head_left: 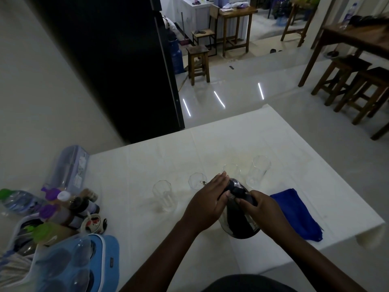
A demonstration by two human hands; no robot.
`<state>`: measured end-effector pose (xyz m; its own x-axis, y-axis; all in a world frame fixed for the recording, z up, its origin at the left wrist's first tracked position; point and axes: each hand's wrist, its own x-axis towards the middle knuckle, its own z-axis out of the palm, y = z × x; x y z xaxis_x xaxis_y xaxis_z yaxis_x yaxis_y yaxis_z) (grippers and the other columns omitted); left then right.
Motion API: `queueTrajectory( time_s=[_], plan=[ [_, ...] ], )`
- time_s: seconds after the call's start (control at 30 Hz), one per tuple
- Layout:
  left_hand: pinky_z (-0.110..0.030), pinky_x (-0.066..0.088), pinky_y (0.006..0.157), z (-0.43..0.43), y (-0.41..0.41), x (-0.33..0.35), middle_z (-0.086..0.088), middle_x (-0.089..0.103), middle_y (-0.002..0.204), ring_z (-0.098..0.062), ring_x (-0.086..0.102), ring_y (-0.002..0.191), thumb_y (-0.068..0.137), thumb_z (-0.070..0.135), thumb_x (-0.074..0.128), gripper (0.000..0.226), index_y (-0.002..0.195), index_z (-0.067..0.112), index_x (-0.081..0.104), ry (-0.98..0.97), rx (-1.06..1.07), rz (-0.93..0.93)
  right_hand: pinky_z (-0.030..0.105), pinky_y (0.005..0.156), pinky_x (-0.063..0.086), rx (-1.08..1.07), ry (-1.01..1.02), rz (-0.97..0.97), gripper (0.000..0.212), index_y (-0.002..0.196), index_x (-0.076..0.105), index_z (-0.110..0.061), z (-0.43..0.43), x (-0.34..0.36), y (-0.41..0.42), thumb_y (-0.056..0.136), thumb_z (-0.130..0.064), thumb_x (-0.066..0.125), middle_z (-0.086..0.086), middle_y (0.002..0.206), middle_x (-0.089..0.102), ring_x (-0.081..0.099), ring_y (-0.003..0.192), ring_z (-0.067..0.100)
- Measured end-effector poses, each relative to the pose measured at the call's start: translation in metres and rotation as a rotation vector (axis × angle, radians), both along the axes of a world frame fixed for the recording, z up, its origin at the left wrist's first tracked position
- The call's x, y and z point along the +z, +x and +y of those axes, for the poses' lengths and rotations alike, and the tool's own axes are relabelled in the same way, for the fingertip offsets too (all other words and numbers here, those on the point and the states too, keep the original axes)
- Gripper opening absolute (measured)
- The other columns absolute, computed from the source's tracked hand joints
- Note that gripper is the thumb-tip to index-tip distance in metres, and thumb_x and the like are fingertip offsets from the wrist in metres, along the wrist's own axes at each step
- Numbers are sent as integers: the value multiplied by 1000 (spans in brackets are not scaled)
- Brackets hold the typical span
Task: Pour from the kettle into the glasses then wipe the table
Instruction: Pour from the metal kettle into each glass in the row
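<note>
One kettle, near upright, spout toward the glasses.

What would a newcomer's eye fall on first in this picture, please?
The dark kettle on the white table draws the eye first: the right hand grips its handle and the left hand lies over its lid. Beyond it stands a row of four clear glasses, and a bright blue cloth lies just right of the kettle.
</note>
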<state>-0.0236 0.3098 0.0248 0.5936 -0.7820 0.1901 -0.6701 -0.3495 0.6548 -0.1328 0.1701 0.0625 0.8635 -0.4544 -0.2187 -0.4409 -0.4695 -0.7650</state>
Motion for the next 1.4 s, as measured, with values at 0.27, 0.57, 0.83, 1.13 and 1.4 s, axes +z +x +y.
queueTrajectory(
  time_s=[0.27,0.57,0.83,1.13,1.4],
  plan=[
    [-16,18,111,2,-1,1,4,32,152,2,20,140,98,40,29,52,144,17,37,-12,14,5,21,61,46,0,-2,11,12,88,56,-25,2,3,1,86,-36,59,-3,79,63,60,74,12],
    [-15,18,111,1,-2,3,4,32,152,1,20,140,100,32,34,47,144,16,37,-26,18,3,24,65,48,-6,-20,2,9,86,54,-26,3,6,0,87,-34,58,-6,77,60,57,72,11],
    [-15,19,110,1,-2,4,6,31,152,2,20,140,98,37,30,50,144,18,36,-24,24,7,28,70,51,-8,-14,4,10,89,56,-25,3,8,0,86,-34,58,-1,83,64,62,80,18],
    [-16,20,111,2,-3,3,8,31,152,4,19,139,100,33,35,47,145,19,34,-35,42,30,28,71,51,-13,-34,15,12,91,58,-23,4,10,3,87,-35,57,0,85,64,62,80,17],
    [-16,19,111,1,-3,3,8,30,152,4,18,139,98,41,29,52,145,19,34,-47,48,46,25,70,50,-22,-37,19,22,100,62,-18,3,8,5,87,-35,58,-3,87,63,62,83,17]
  ],
)
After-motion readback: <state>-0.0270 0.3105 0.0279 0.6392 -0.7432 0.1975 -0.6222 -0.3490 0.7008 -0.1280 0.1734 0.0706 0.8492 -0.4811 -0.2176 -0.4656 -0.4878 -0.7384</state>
